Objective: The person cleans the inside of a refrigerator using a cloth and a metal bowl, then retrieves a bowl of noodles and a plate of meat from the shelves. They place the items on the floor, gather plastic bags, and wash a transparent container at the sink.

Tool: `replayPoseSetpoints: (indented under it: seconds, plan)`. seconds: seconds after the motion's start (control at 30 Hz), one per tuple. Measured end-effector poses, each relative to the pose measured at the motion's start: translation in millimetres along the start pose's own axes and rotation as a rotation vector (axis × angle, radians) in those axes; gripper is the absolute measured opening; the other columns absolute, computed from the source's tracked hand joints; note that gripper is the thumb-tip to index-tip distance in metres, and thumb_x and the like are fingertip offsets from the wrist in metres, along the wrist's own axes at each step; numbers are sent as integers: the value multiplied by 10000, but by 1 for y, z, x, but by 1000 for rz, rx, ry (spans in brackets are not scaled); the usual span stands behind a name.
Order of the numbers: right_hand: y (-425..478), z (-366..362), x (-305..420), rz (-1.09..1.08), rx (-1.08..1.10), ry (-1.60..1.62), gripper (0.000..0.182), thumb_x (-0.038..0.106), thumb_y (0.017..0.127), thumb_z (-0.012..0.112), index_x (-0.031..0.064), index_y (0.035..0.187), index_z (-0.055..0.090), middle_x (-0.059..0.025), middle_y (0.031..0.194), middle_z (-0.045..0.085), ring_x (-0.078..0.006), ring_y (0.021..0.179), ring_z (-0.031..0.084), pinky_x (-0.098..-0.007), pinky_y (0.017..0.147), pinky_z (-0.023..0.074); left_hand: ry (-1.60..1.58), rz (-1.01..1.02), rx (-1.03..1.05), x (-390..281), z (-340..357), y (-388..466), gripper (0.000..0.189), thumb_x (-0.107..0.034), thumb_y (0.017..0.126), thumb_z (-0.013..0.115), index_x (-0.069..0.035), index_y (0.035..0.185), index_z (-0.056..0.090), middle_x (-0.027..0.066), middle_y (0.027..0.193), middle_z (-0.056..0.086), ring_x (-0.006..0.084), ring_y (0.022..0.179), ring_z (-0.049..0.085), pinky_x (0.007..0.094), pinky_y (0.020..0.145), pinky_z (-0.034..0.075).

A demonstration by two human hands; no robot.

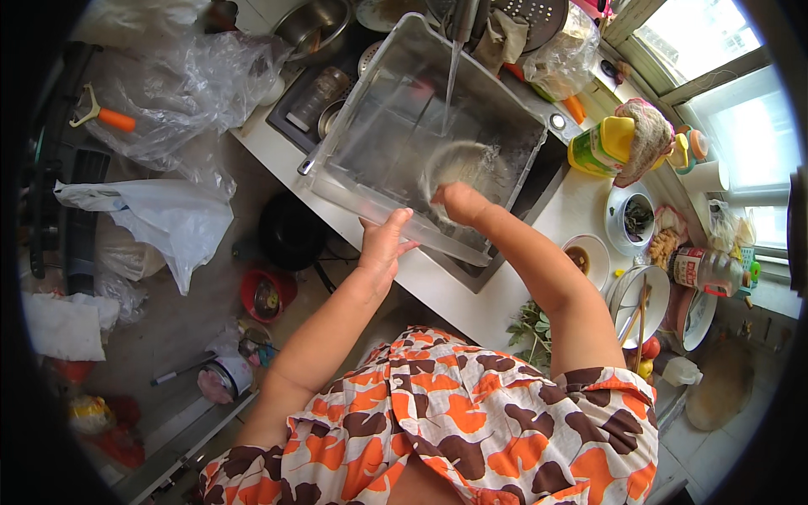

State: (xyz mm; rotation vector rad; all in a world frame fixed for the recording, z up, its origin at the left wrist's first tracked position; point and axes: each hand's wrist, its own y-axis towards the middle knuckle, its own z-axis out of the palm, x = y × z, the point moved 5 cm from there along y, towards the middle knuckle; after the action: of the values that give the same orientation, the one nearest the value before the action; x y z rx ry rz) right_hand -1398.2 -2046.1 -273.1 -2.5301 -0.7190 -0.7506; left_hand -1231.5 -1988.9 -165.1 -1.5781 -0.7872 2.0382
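Note:
A large clear plastic bin (pixel 379 136), like a refrigerator drawer, rests tilted over the kitchen sink (pixel 475 279). Its near wall is held by my left hand (pixel 384 243), thumb at the rim and fingers against the outside. My right hand (pixel 461 201) reaches inside, fingers bent down towards the bottom. A blurred whitish ring of water surrounds those fingers, so whether they hold anything cannot be made out. From the faucet (pixel 466 22) a stream of water (pixel 451 88) runs into the bin.
Right of the sink stand a yellow jug (pixel 603 148) with a cloth on it, a bowl of brown liquid (pixel 590 249) and stacked bowls with chopsticks (pixel 641 303). Leafy greens (pixel 533 328) lie at the counter's near edge. A steel pot (pixel 315 28) sits behind; plastic bags (pixel 189 82) hang left.

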Motion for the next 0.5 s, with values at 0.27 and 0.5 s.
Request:
replayPoseSetpoints:
  seconds: [0.27,0.5]
  plan:
    - [-15,1,-3,1,15,-57,375,-28,735,566,105,1065,683,-123,1115,612,-332,1034,599,-391,876,494,-8,-5,12,3,-1,1,722,-246,796,685,-155,1347,227,109,1289,389,287,1146,462,482,851,500]
    - [-28,-18,18,57,80,-75,548,-47,746,544,129,1265,572,-131,1131,589,-326,1045,591,-403,880,495,-3,-11,-1,0,-1,-2,710,-241,803,674,-151,1347,226,108,1285,392,278,1147,468,483,862,496]
